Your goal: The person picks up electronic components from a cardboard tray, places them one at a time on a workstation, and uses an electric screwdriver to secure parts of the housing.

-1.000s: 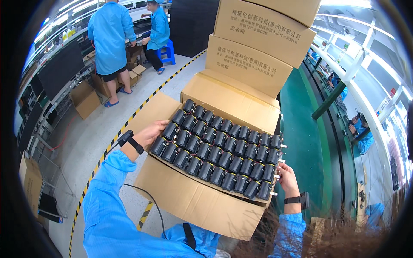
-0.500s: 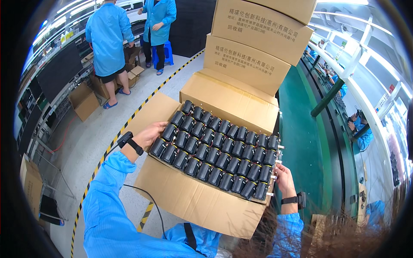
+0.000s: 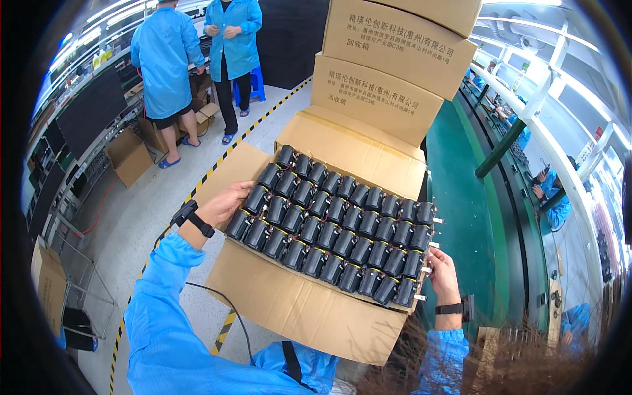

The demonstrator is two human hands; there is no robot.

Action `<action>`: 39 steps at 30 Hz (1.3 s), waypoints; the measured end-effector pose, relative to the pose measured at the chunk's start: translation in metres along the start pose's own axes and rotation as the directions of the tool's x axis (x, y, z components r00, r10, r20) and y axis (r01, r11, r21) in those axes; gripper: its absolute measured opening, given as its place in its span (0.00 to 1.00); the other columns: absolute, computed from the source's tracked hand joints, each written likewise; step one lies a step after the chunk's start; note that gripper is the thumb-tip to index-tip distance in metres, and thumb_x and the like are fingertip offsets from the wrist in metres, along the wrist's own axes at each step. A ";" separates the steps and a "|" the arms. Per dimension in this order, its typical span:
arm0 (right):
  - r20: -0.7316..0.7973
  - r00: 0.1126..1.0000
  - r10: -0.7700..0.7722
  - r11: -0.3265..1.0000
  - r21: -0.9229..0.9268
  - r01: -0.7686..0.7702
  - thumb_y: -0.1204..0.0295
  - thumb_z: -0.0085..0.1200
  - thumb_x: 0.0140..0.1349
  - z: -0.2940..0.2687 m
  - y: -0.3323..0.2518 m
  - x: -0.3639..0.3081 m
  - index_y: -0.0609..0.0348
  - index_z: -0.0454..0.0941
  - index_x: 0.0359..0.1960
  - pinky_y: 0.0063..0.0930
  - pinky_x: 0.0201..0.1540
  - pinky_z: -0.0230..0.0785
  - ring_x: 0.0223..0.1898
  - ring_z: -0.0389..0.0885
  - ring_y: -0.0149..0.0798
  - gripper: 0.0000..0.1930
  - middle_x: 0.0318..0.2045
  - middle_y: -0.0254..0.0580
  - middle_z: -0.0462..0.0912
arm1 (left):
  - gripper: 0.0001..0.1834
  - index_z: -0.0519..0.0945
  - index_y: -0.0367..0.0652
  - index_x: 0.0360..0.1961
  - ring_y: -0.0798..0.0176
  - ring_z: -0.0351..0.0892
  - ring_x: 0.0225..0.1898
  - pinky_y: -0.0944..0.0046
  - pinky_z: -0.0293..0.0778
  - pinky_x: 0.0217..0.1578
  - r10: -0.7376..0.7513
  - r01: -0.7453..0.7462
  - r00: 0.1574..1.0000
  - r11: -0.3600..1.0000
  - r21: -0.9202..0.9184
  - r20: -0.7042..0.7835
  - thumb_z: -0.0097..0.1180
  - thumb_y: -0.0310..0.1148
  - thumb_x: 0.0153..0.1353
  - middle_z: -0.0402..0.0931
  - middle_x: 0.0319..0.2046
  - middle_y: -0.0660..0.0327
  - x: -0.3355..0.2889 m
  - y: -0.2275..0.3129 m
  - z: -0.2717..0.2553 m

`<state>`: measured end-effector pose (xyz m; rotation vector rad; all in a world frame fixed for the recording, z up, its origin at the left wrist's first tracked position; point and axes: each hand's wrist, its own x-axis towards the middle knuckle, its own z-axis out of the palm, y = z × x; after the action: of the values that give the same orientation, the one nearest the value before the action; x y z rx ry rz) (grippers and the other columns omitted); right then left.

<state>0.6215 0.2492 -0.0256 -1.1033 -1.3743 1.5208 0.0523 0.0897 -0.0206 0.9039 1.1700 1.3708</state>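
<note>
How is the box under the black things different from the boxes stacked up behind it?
The open carton has its flaps spread wide; the stacked cartons are shut. The open carton sits lowest, under the tray of black cylinders; the stacked cartons rise higher and show printed sides. Both are plain brown cardboard.

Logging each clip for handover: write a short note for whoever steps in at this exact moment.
Left hand grips the left end of the tray of black cylindrical parts; right hand grips its right end.
The tray is held level above the open cardboard box, beside the stacked closed cartons.
Done: tray is lifted and over the box.
Left: it is not yet set down inside.
</note>
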 end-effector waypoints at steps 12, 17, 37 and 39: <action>0.041 0.999 -0.013 1.000 0.026 0.012 0.73 0.52 0.73 -0.009 0.006 0.008 0.59 0.83 0.44 0.12 0.19 0.56 0.23 0.72 0.15 0.07 0.28 0.21 0.80 | 0.20 0.72 0.30 0.63 0.67 0.87 0.44 0.67 0.85 0.45 -0.007 0.008 1.000 0.999 -0.041 0.023 0.44 0.22 0.73 0.83 0.51 0.55 0.000 0.009 0.001; 0.070 0.997 0.027 0.997 0.068 -0.032 0.74 0.51 0.72 -0.007 0.000 0.003 0.61 0.82 0.45 0.14 0.26 0.66 0.28 0.78 0.19 0.08 0.32 0.27 0.84 | 0.19 0.73 0.29 0.63 0.68 0.87 0.44 0.68 0.85 0.46 -0.049 0.048 0.999 0.998 -0.050 -0.016 0.46 0.24 0.74 0.83 0.52 0.55 -0.003 0.012 -0.002; 0.093 0.995 0.037 0.990 0.133 -0.049 0.76 0.50 0.72 -0.010 0.010 0.009 0.64 0.81 0.46 0.19 0.33 0.75 0.31 0.82 0.23 0.09 0.34 0.31 0.85 | 0.20 0.73 0.27 0.63 0.64 0.87 0.45 0.64 0.87 0.46 -0.121 0.122 0.993 0.984 -0.131 0.014 0.44 0.21 0.72 0.82 0.51 0.53 0.003 0.020 0.000; 0.077 0.996 0.054 0.987 0.150 -0.065 0.76 0.50 0.72 -0.003 0.005 0.006 0.64 0.81 0.46 0.19 0.34 0.75 0.32 0.82 0.24 0.09 0.34 0.32 0.86 | 0.20 0.72 0.27 0.63 0.64 0.87 0.45 0.64 0.87 0.46 -0.110 0.112 0.994 0.986 -0.121 0.017 0.44 0.21 0.72 0.82 0.51 0.52 0.004 0.017 -0.003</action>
<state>0.6228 0.2558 -0.0315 -1.0110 -1.2599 1.6943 0.0452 0.0938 -0.0049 0.7470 1.0998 1.3306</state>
